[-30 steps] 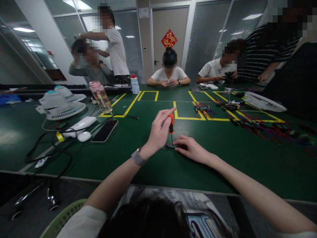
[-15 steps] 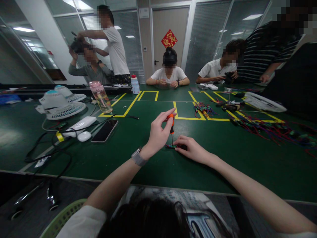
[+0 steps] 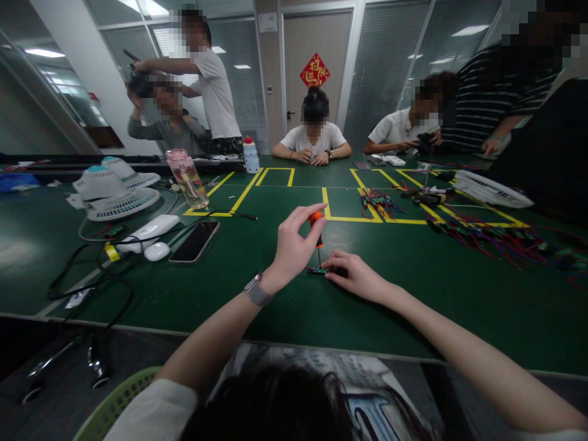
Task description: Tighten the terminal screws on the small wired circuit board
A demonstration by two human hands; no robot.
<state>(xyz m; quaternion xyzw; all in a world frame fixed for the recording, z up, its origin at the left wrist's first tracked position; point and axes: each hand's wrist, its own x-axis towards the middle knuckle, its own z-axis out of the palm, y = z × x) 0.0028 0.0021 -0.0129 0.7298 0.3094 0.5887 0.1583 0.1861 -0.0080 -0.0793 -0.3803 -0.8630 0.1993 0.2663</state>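
My left hand (image 3: pixel 294 245) is closed round a small orange-handled screwdriver (image 3: pixel 316 229), held upright with its tip down on a little green circuit board (image 3: pixel 318 270) lying on the green table (image 3: pixel 257 294). My right hand (image 3: pixel 353 274) presses its fingers on the board's right end and pins it to the table. A watch sits on my left wrist.
A phone (image 3: pixel 195 241), a white mouse (image 3: pixel 157 252), black cables (image 3: pixel 92 275), two small fans (image 3: pixel 114 196) and a pink bottle (image 3: pixel 187 179) lie to the left. Coloured wire bundles (image 3: pixel 505 239) spread on the right. Several people sit or stand at the far side.
My left fingers have shifted a little on the screwdriver handle, which stays upright on the board. A person at the far left has raised a dark object higher.
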